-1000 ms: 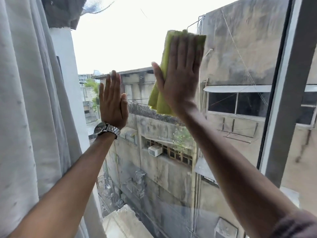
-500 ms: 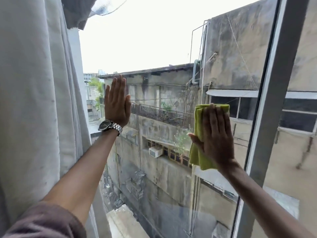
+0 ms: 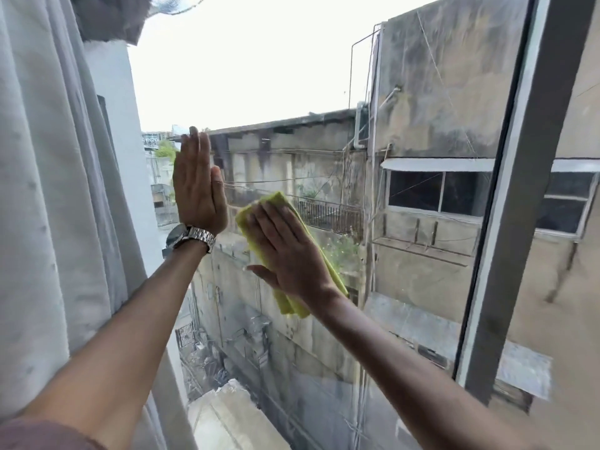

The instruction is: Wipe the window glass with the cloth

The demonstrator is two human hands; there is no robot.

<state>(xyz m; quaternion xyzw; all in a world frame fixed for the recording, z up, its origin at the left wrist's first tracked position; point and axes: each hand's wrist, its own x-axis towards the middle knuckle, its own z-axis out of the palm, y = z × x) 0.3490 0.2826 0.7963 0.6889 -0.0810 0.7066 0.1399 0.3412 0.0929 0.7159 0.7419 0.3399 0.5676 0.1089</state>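
The window glass (image 3: 259,76) fills the middle of the head view, with old concrete buildings behind it. My right hand (image 3: 285,251) lies flat on a folded yellow-green cloth (image 3: 279,203) and presses it against the pane near the centre. The cloth shows above my fingertips and below my wrist. My left hand (image 3: 198,186) rests flat on the glass just left of the cloth, fingers straight and together, holding nothing. A metal watch (image 3: 191,238) sits on that wrist.
A pale grey curtain (image 3: 48,190) hangs along the left edge, close to my left arm. A grey vertical window frame bar (image 3: 519,190) stands at the right, with another pane beyond it.
My right hand has swept the cloth from high on the pane down toward the right frame, then left to the middle beside my left hand. The left hand has stayed on the glass.
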